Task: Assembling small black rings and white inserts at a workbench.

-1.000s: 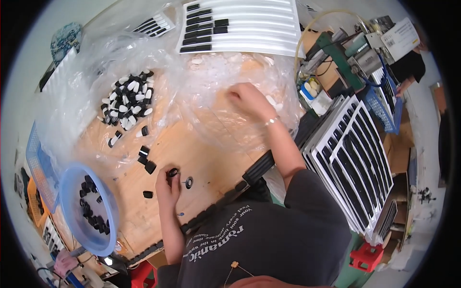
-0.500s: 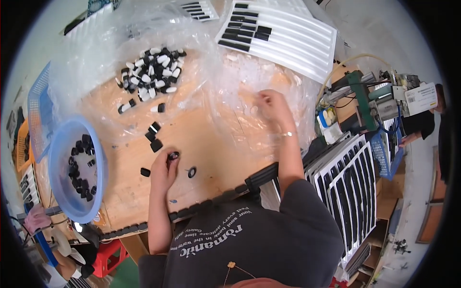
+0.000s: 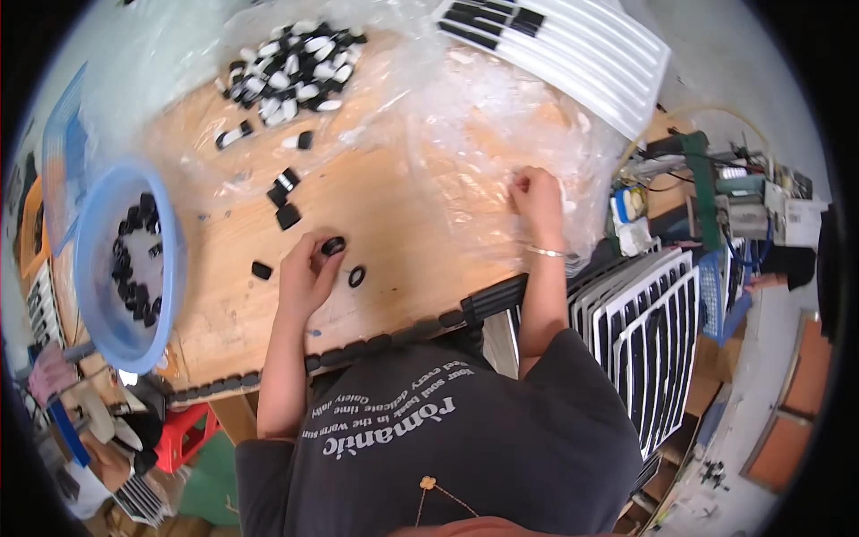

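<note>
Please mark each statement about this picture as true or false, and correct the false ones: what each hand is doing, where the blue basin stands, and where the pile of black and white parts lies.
1. The left hand holds a small black ring at its fingertips. True.
2. The right hand rests inside the blue basin. False: it lies on the clear plastic sheet, far from the basin.
3. The blue basin stands at the person's left and holds black parts. True.
4. The pile of black and white parts lies on the floor. False: it lies on the wooden table, on clear plastic.
5. A second black ring lies on the table beside the left hand. True.
</note>
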A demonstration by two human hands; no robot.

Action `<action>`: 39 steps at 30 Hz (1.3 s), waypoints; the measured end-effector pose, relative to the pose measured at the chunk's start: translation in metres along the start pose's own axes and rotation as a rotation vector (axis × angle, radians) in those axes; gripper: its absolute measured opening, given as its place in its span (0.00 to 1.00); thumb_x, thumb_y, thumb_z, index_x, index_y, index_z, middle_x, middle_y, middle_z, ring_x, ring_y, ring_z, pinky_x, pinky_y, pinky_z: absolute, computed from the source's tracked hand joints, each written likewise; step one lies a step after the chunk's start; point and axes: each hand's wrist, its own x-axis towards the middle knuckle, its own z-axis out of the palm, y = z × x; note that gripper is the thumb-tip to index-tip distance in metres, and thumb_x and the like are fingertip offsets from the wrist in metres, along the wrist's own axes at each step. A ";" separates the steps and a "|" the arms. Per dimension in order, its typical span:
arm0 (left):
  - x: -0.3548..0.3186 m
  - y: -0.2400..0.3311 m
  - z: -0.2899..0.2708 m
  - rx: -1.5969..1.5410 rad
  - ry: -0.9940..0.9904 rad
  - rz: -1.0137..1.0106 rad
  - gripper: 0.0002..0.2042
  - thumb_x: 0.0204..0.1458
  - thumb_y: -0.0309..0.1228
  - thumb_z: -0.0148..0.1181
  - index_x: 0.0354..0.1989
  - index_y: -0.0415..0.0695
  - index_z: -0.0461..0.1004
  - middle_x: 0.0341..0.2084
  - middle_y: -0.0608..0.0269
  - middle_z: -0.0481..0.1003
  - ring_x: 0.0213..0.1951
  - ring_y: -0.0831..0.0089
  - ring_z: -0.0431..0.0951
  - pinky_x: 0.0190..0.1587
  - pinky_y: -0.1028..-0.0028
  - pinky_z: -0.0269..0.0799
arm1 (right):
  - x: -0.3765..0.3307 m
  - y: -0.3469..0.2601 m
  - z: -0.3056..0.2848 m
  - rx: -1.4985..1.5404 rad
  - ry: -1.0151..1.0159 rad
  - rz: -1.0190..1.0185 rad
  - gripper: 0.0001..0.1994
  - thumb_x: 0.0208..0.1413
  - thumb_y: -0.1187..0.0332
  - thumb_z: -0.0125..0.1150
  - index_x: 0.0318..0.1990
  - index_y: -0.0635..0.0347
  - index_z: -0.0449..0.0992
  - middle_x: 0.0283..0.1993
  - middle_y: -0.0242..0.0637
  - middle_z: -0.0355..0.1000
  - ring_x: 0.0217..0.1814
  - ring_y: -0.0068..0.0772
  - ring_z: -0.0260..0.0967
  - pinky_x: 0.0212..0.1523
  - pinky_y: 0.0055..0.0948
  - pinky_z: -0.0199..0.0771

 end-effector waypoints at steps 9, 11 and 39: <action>0.000 -0.010 0.004 -0.235 0.173 0.163 0.12 0.48 0.16 0.60 0.41 0.39 0.72 0.32 0.64 0.73 0.33 0.81 0.72 0.31 0.84 0.66 | -0.004 -0.035 -0.016 -0.028 -0.015 0.033 0.08 0.45 0.68 0.64 0.30 0.63 0.77 0.32 0.45 0.74 0.29 0.44 0.72 0.32 0.35 0.71; -0.001 -0.009 0.003 -0.199 0.134 0.112 0.12 0.48 0.17 0.60 0.42 0.39 0.72 0.31 0.65 0.72 0.32 0.82 0.72 0.30 0.84 0.66 | 0.006 -0.031 -0.003 0.107 0.098 -0.091 0.07 0.46 0.70 0.63 0.31 0.63 0.77 0.35 0.46 0.73 0.30 0.44 0.72 0.33 0.35 0.71; 0.003 -0.001 -0.002 0.121 0.159 0.214 0.12 0.45 0.18 0.62 0.40 0.41 0.75 0.30 0.66 0.71 0.27 0.80 0.69 0.28 0.83 0.64 | -0.018 -0.073 -0.013 0.089 -0.323 -0.109 0.03 0.45 0.72 0.59 0.26 0.61 0.76 0.26 0.47 0.72 0.31 0.50 0.71 0.32 0.39 0.70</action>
